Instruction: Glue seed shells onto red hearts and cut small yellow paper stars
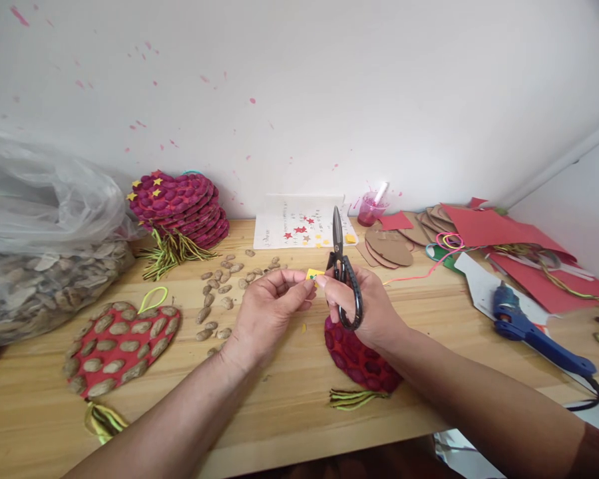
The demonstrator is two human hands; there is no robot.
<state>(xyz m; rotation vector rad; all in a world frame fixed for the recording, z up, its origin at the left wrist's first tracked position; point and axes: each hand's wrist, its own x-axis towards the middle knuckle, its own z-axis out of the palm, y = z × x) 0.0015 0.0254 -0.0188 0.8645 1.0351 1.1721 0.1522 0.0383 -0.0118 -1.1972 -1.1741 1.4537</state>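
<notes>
My left hand [269, 309] pinches a small yellow piece [313, 273] between thumb and fingers above the wooden table [289, 399]. My right hand [364, 303] touches the same piece with its fingertips while black scissors [343, 273] hang on its fingers, blades closed and pointing up. Under the right hand lies a dark red heart [362, 359] covered in painted shells, with a green-yellow tassel [352, 398] at its tip.
A red heart with unpainted shells [120, 346] lies at the left. A plastic bag of shells [44, 266], a stack of painted hearts [180, 206], loose shells [219, 293], a sheet of star stickers [299, 229], red paper [509, 233] and a blue glue gun [539, 332] surround the work spot.
</notes>
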